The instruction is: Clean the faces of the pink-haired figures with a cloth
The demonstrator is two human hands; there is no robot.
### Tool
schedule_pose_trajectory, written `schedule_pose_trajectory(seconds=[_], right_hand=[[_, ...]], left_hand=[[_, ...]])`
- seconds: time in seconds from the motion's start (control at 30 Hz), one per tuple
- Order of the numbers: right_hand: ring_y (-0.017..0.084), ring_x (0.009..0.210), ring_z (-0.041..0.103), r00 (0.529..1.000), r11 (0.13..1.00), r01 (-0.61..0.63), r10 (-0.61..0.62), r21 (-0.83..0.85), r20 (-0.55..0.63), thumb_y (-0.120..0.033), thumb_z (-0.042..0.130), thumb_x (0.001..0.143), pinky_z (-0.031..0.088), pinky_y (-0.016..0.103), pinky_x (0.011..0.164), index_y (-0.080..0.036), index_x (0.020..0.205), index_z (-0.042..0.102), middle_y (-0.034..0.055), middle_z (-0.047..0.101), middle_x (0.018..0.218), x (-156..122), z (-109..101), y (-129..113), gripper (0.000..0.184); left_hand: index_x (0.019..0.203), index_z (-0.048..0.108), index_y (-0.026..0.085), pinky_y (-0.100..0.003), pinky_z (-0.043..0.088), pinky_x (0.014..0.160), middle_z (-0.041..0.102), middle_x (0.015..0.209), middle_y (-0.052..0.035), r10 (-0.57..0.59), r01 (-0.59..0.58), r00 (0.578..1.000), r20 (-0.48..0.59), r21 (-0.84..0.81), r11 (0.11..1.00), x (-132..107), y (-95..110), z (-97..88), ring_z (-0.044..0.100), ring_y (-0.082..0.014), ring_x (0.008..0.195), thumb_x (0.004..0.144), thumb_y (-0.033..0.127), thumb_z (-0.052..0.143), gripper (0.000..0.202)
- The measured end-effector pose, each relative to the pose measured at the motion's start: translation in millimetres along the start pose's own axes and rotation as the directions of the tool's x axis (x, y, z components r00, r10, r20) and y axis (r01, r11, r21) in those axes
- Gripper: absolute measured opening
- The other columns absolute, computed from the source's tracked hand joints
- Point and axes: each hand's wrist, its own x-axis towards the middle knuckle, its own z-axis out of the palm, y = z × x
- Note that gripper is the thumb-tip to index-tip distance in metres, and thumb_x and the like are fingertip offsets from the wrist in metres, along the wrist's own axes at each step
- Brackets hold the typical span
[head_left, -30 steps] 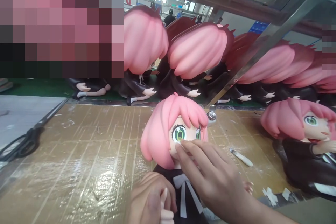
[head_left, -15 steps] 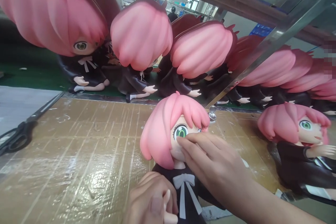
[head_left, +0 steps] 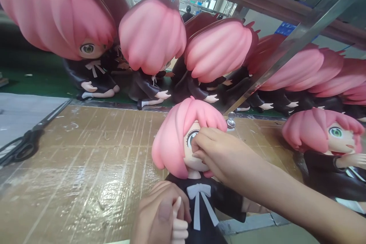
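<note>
A doll figure [head_left: 167, 137] with pink hair, a black dress and a white bow faces me at the table's front. My left hand [head_left: 162, 213] is wrapped round the figure's arm, whose small pale hand pokes out past my thumb. Across the figure's face lies my right hand [head_left: 210, 146], fingers bent and pressed together beside the green eye. Whatever is between those fingertips, if anything, is hidden. The other eye and much of the mouth are covered by this hand.
Black-handled scissors [head_left: 27, 146] lie at the left. A small round metal tin [head_left: 231, 121] stands behind the figure. Another pink-haired figure [head_left: 304, 131] lies at the right. Several more stand on a green belt [head_left: 42, 80] behind, and a slanting metal bar [head_left: 294, 38] crosses the right side.
My right hand has curled its fingers tighter and shifted slightly up over the face, uncovering more of the figure's right-hand sleeve. The left hand keeps its grip.
</note>
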Motion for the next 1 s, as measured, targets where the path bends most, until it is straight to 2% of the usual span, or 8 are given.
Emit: schedule_pose_trajectory(seconds=[0.13, 0.3, 0.37, 0.47, 0.6, 0.83, 0.93, 1.0], right_hand=[[0.014, 0.064, 0.047, 0.995, 1.0, 0.024, -0.024, 0.003, -0.092, -0.013, 0.046, 0.096, 0.035, 0.029, 0.055, -0.02, 0.088, 0.053, -0.0003, 0.055, 0.083, -8.9, 8.1, 4.5, 0.012], [0.019, 0.079, 0.055, 0.955, 0.963, 0.18, -0.22, -0.198, -0.201, -0.009, 0.053, 0.093, 0.043, 0.033, 0.066, -0.019, 0.104, 0.065, 0.0039, 0.061, 0.091, -12.4, 15.0, 8.0, 0.019], [0.02, 0.074, 0.053, 0.911, 0.905, 0.232, -0.331, -0.356, -0.247, -0.011, 0.055, 0.092, 0.042, 0.035, 0.062, -0.016, 0.099, 0.068, 0.0055, 0.062, 0.087, -11.6, 16.6, 7.7, 0.016], [0.023, 0.074, 0.054, 0.813, 0.731, 0.287, -0.527, -0.619, -0.246, -0.013, 0.06, 0.09, 0.04, 0.039, 0.061, -0.009, 0.097, 0.07, 0.0086, 0.063, 0.083, -10.4, 19.6, 7.0, 0.013], [0.025, 0.077, 0.057, 0.749, 0.582, 0.291, -0.633, -0.759, -0.198, -0.014, 0.07, 0.082, 0.04, 0.04, 0.063, -0.009, 0.088, 0.07, 0.0079, 0.062, 0.081, -11.6, 23.9, 6.6, 0.008], [0.027, 0.079, 0.058, 0.745, 0.666, 0.326, -0.618, -0.67, -0.252, -0.009, 0.063, 0.086, 0.04, 0.041, 0.065, -0.005, 0.092, 0.069, 0.0105, 0.064, 0.082, -38.5, 26.1, 2.3, 0.009], [0.027, 0.086, 0.058, 0.772, 0.738, 0.33, -0.57, -0.588, -0.282, -0.008, 0.06, 0.089, 0.044, 0.042, 0.073, -0.003, 0.1, 0.067, 0.0124, 0.065, 0.092, -56.1, 26.4, -0.2, 0.014], [0.024, 0.088, 0.058, 0.788, 0.824, 0.264, -0.484, -0.501, -0.38, -0.007, 0.06, 0.089, 0.046, 0.041, 0.078, -0.006, 0.098, 0.065, 0.011, 0.063, 0.095, -68.8, 26.8, 2.9, 0.011]], left_hand=[[0.058, 0.054, 0.021, -0.028, 0.045, 0.059, 0.059, 0.06, -0.0049, -0.01, 0.009, 1.0, -0.024, -0.053, 0.999, -2.4, -0.8, 2.6, 0.056, -0.02, 0.066, 0.099, 0.047, 0.038, 0.05], [0.059, 0.055, 0.02, -0.028, 0.043, 0.056, 0.058, 0.061, -0.0051, -0.052, 0.048, 0.998, -0.046, -0.075, 0.996, -5.2, -1.6, 4.8, 0.054, -0.0189, 0.063, 0.098, 0.049, 0.039, 0.051], [0.059, 0.055, 0.021, -0.029, 0.045, 0.059, 0.058, 0.061, -0.005, -0.048, 0.043, 0.997, -0.059, -0.075, 0.996, -6.8, -2.1, 5.5, 0.054, -0.019, 0.063, 0.099, 0.049, 0.038, 0.051], [0.059, 0.054, 0.021, -0.029, 0.046, 0.061, 0.058, 0.061, -0.0051, -0.03, 0.024, 0.997, -0.071, -0.081, 0.996, -8.6, -2.1, 6.7, 0.055, -0.0196, 0.064, 0.099, 0.048, 0.038, 0.051], [0.058, 0.052, 0.02, -0.027, 0.035, 0.045, 0.057, 0.062, -0.0056, -0.068, 0.061, 0.996, -0.066, -0.105, 0.993, -9.0, -2.0, 7.1, 0.049, -0.0173, 0.057, 0.098, 0.05, 0.039, 0.052], [0.063, 0.062, 0.018, -0.026, 0.024, 0.036, 0.05, 0.058, -0.0012, -0.137, 0.133, 0.99, -0.027, -0.122, 0.984, -7.4, 0.8, 5.7, 0.023, -0.0081, 0.039, 0.097, 0.056, 0.041, 0.055], [0.06, 0.061, 0.02, -0.027, 0.038, 0.044, 0.053, 0.057, -0.0033, -0.071, 0.067, 0.996, -0.058, -0.077, 0.995, -2.6, 4.6, 5.4, 0.043, -0.0142, 0.048, 0.096, 0.059, 0.042, 0.056], [0.059, 0.062, 0.021, -0.031, 0.046, 0.056, 0.057, 0.057, -0.0049, 0.001, -0.002, 0.998, -0.056, -0.028, 1.0, 0.0, 6.1, 4.1, 0.054, -0.0195, 0.059, 0.097, 0.06, 0.039, 0.059]])
